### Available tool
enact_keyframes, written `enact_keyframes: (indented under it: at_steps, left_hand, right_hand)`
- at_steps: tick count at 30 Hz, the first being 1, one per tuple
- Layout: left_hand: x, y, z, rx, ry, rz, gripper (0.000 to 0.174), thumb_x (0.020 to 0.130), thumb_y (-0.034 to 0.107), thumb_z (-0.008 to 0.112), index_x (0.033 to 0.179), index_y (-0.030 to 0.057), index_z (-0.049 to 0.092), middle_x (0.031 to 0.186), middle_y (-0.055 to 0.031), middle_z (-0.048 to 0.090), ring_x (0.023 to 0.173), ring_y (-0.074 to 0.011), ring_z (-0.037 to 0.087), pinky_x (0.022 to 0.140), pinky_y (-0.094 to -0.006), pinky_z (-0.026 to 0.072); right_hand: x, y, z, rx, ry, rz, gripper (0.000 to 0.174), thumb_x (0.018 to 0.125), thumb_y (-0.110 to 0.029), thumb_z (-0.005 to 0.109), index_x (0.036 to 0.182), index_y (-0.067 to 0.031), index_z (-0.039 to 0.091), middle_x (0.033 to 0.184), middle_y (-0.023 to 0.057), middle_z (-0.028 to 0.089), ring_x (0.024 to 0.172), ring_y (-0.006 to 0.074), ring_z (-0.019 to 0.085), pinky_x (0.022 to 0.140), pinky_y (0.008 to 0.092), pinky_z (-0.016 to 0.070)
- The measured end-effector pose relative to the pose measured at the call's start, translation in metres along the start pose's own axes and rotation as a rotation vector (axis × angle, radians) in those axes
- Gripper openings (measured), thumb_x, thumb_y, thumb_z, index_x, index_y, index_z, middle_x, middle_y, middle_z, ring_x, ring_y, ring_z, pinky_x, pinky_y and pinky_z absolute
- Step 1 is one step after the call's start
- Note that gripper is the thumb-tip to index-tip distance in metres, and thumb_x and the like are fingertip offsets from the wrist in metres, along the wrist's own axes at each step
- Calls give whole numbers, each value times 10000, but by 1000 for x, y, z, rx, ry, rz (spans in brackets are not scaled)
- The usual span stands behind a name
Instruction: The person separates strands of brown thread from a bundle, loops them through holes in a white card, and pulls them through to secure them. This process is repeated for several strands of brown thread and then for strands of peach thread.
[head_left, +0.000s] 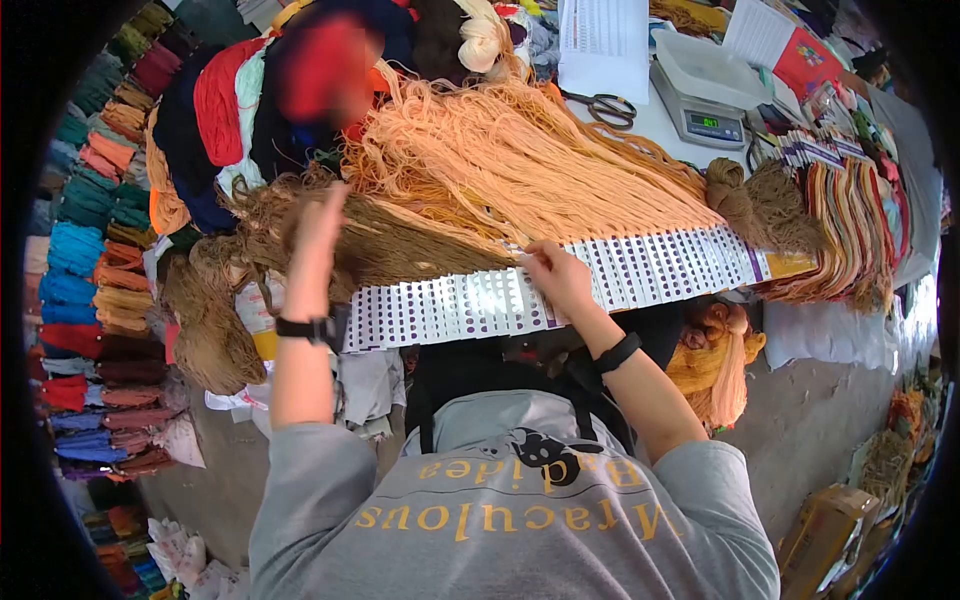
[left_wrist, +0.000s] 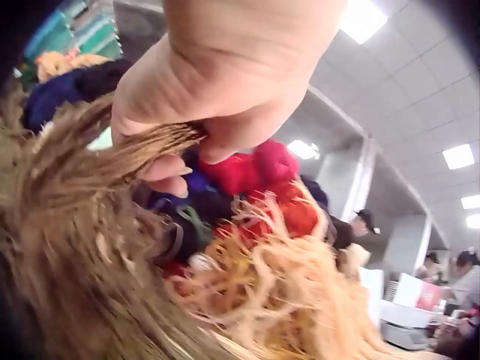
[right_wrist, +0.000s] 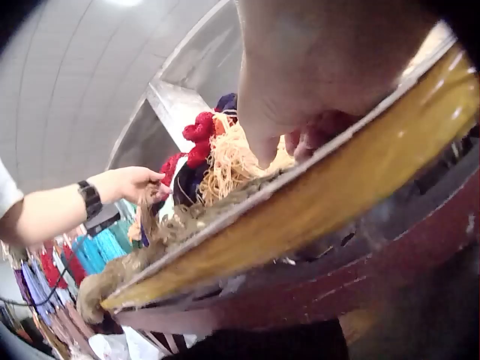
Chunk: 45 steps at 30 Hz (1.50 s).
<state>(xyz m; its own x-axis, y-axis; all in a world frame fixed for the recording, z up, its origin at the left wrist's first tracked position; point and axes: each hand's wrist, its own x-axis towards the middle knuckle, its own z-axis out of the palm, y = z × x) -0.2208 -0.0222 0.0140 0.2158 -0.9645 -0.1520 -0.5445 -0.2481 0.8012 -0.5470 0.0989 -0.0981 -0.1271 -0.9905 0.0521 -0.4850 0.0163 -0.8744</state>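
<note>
My left hand (head_left: 318, 240) is raised over the left end of the long brown yarn (head_left: 420, 242). In the left wrist view its thumb and fingers grip a bunch of brown strands (left_wrist: 154, 146). My right hand (head_left: 560, 282) is at the row of white punched cards (head_left: 440, 308), fingers curled, fingertips right where the brown strands meet the peach yarn (head_left: 560, 160). What lies between these fingertips is hidden, so I cannot tell whether they pinch a strand. The strands run from the cards' far edge across the table.
Red yarn (head_left: 222, 100) and dark skeins are heaped at the far left. Black scissors (head_left: 606, 108), a digital scale (head_left: 705, 115) and a loose brown skein (head_left: 755, 195) lie on the right. Colour-sample strands (head_left: 850, 220) hang over the right edge. The table's yellow edge (right_wrist: 300, 225) faces me.
</note>
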Motion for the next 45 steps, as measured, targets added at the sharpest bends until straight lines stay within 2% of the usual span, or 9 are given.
enact_keyframes:
  at_steps: [3,5,6,11,15,19,22,28,45]
  left_hand:
    - [-89,39,72,-351,-503,251,400,942,385,429,1073,90,665,1212,-58,559,1081,-148,500,887,-279,403]
    - [-120,44,114,-538,-727,294,402,968,357,412,1118,53,629,1214,-75,546,1066,-155,507,891,-286,405]
    - [-134,48,128,-661,-783,152,417,973,362,407,1140,35,606,1195,-84,553,1056,-150,510,876,-279,413]
    - [-143,56,136,-1076,-1017,-195,477,983,371,372,1229,-12,514,1107,-88,584,925,-140,567,731,-300,481]
    - [-137,48,134,-1292,-1171,-168,462,981,354,377,1230,-15,502,1042,-86,591,861,-162,575,700,-323,490]
    - [-149,65,120,-1209,-846,-232,439,979,343,394,1151,-23,566,903,-47,574,765,-132,553,671,-287,462]
    - [-148,63,117,-1062,-762,-103,415,979,324,402,1098,-19,604,807,-4,539,688,-85,496,643,-239,428]
    - [-146,64,109,-1078,-728,-75,393,972,319,418,1071,-3,622,728,22,514,644,-57,457,592,-207,392]
    - [-148,66,104,-1192,-818,-147,415,978,310,390,1124,-28,582,815,-24,631,639,-30,502,426,-148,324]
  right_hand:
    - [-4,-20,-5,296,25,10,137,842,-153,631,931,-50,649,744,58,601,637,138,564,598,252,457]
    - [-17,-43,-3,482,-46,-68,115,833,-83,634,938,-35,636,748,47,598,637,115,559,579,233,448]
    - [-24,-59,-6,602,-86,-25,111,832,-21,625,942,-9,615,750,28,582,644,82,541,559,206,431]
    - [-38,-75,-26,757,-80,109,126,914,-114,547,972,-4,568,774,22,577,623,67,505,557,190,384]
    - [-42,-84,-34,875,-78,126,129,926,-111,529,961,5,573,765,11,581,609,68,516,573,183,391]
    - [-48,-98,-42,1064,-163,231,167,965,-160,456,908,-13,513,721,51,581,562,106,535,525,198,402]
    - [-50,-93,-43,1016,-198,189,172,975,-172,432,882,-34,477,660,69,560,504,122,517,487,205,417]
    - [-53,-91,-39,982,-157,148,154,975,-176,435,884,-52,453,628,60,534,491,125,510,460,216,421]
    - [-57,-94,-41,924,-136,140,197,980,-217,427,882,-49,455,610,58,535,482,121,499,472,212,403]
